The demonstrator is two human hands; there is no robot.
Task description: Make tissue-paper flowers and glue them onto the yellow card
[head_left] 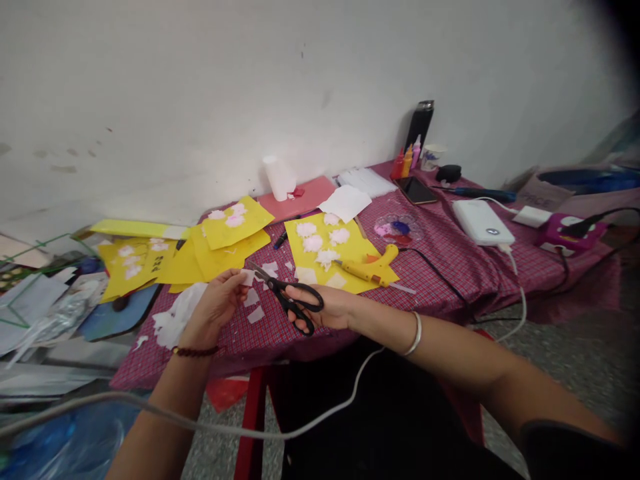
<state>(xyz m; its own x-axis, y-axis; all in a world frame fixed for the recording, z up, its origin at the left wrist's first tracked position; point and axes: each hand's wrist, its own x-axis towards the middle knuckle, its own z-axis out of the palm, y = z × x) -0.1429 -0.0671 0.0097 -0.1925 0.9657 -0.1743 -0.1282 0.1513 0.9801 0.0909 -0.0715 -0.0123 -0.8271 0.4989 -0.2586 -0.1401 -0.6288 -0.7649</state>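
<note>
My left hand [226, 297] pinches a small white piece of paper [247, 277] above the checked tablecloth. In my right hand [320, 308] are black-handled scissors [285, 297], their blades pointing left toward that piece. Several cut white paper pieces [255, 314] lie on the cloth just below the blades. Crumpled white tissue [175, 319] rests beside my left wrist. Beyond my right hand, a yellow sheet [310, 267] carries several pinkish-white tissue puffs [313, 243]. A yellow glue gun [373, 268] lies across its right side.
More yellow cards [235, 227] with puffs lie at the left. A white roll [279, 179] stands by the wall. To the right are a paint palette [400, 230], a phone [416, 191], a white power bank [483, 223] and a purple power strip [570, 235]. A white cable [280, 436] crosses in front of me.
</note>
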